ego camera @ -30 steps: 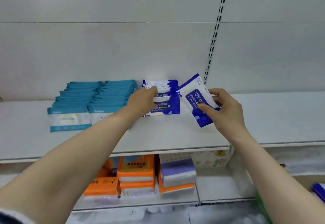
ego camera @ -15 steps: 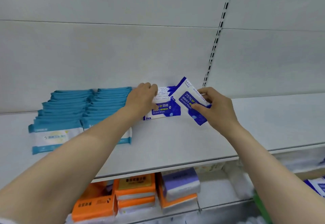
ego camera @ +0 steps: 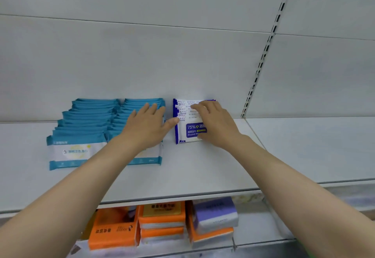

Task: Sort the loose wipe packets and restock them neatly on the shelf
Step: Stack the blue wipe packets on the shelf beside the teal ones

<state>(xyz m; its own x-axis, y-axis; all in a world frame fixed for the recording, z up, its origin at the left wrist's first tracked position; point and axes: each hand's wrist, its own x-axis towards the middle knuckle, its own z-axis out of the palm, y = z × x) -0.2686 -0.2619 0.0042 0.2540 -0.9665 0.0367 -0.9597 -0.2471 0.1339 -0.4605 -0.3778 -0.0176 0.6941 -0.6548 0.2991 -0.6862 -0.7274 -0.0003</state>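
Note:
Two overlapping rows of teal wipe packets (ego camera: 81,134) lie on the white shelf (ego camera: 182,172), left of a row of blue-and-white alcohol wipe packets (ego camera: 185,130). My left hand (ego camera: 146,126) rests flat with straight fingers on the right teal row, its thumb touching the left edge of the blue-and-white row. My right hand (ego camera: 215,124) lies flat on top of the blue-and-white row, fingers reaching toward the back wall. The right part of that row is hidden under my hand.
A slotted metal upright (ego camera: 263,55) runs up the back wall to the right. Bare shelf surface extends right of the packets. On the lower shelf sit orange tissue packs (ego camera: 113,229) and a purple-and-white pack (ego camera: 215,215).
My right hand has laid its blue-and-white packet onto the row and now lies flat on it. My left hand moved off that row onto the teal packets, fingers straightened.

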